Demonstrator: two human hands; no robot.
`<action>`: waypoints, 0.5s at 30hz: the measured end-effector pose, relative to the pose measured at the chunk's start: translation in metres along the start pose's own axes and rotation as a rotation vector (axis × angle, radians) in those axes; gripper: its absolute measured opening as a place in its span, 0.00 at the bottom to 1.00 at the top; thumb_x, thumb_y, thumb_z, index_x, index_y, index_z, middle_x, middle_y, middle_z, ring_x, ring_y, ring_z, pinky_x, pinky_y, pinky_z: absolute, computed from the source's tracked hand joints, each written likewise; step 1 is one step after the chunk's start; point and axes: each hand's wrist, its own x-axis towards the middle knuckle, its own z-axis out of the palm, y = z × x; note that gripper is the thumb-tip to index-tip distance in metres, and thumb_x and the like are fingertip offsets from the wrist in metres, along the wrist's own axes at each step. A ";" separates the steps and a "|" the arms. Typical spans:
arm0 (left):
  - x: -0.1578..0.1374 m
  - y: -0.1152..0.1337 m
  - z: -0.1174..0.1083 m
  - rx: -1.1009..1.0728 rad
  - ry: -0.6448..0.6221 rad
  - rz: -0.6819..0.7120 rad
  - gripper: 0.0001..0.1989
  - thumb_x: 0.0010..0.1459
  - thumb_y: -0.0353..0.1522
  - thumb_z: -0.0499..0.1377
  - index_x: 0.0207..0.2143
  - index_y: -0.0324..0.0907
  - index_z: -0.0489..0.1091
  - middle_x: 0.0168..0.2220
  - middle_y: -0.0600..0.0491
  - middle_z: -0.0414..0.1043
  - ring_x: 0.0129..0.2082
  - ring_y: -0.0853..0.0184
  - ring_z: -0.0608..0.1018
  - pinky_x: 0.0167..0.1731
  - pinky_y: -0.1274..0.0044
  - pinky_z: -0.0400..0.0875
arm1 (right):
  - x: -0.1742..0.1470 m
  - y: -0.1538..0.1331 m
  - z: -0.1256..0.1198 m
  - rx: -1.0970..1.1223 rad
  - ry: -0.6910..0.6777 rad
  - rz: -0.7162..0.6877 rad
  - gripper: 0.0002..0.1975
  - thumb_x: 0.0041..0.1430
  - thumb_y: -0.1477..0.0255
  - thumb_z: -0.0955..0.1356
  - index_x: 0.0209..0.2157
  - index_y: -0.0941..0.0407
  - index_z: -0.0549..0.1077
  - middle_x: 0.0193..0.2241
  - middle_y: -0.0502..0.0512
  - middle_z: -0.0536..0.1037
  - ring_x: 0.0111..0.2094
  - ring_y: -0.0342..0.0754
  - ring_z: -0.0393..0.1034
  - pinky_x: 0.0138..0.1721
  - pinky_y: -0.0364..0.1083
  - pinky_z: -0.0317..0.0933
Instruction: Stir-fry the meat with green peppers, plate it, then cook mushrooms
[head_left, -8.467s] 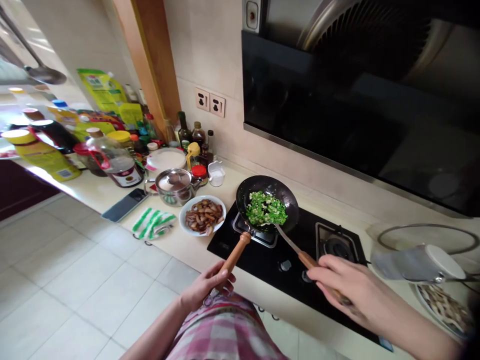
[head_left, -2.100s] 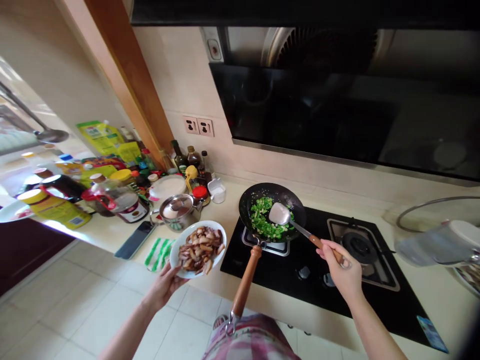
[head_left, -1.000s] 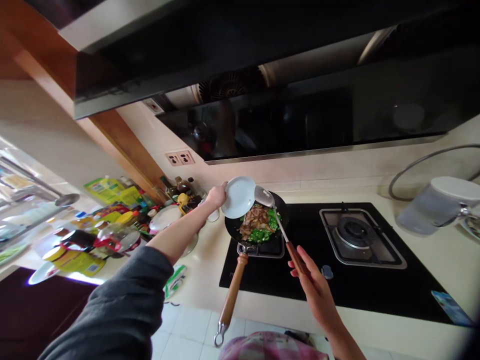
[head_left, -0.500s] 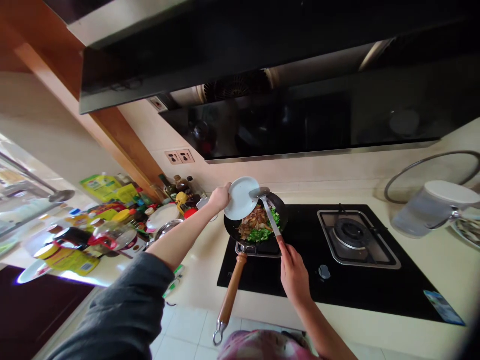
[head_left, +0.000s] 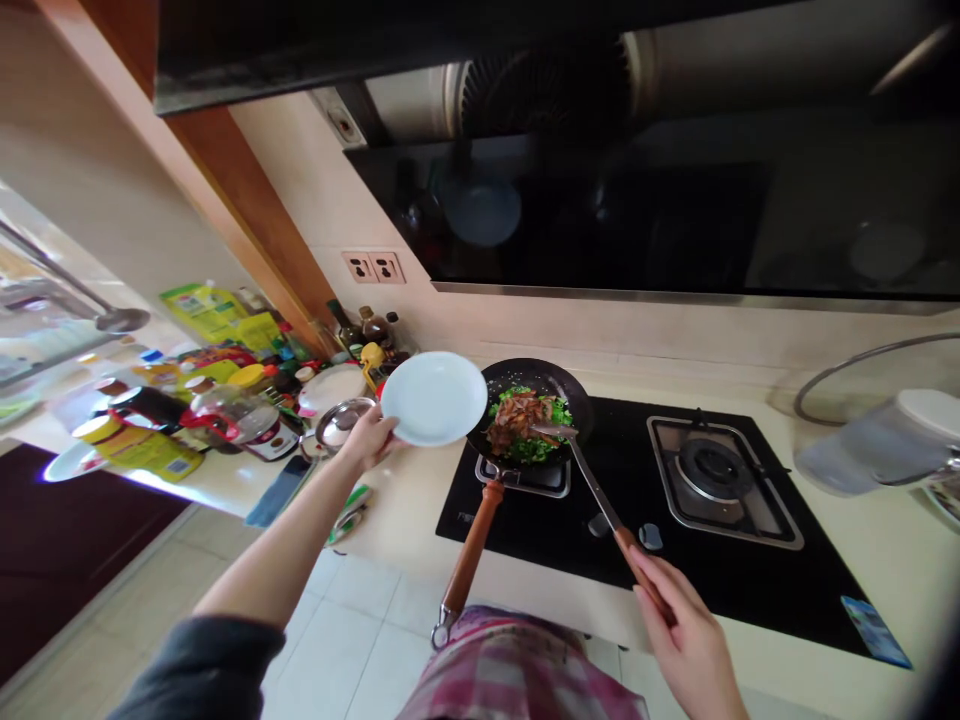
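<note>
My left hand [head_left: 373, 440] grips the rim of a white plate [head_left: 434, 398], held tilted just left of the wok; its upper face looks bare. In my right hand [head_left: 679, 615] is the wooden handle of a metal spatula [head_left: 598, 492]. The spatula's blade lies in the food inside the black wok [head_left: 538, 372]. Brown cooked pieces [head_left: 516, 420] sit on chopped greens [head_left: 534, 449] there. The wok rests on the left burner, and its wooden handle [head_left: 472, 545] points toward me, untouched by either hand.
A second burner [head_left: 712, 468] is on the right of the black hob [head_left: 622, 420]. Bottles and jars [head_left: 240, 420] crowd the left counter, with a small metal pan [head_left: 341, 425]. A plastic jug [head_left: 877, 445] stands far right. The range hood [head_left: 600, 220] overhangs the back.
My left hand has drawn the plate left, away from above the wok. The spatula has come down from the plate into the food, and my right hand has moved right and nearer.
</note>
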 end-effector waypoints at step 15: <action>-0.070 -0.221 -0.027 -0.578 0.221 -0.468 0.12 0.50 0.22 0.57 0.36 0.43 0.62 0.24 0.61 0.65 0.19 0.76 0.73 0.26 0.77 0.78 | 0.048 -0.025 -0.022 -0.049 -0.184 0.057 0.14 0.59 0.63 0.63 0.43 0.48 0.75 0.45 0.56 0.73 0.43 0.49 0.72 0.38 0.44 0.70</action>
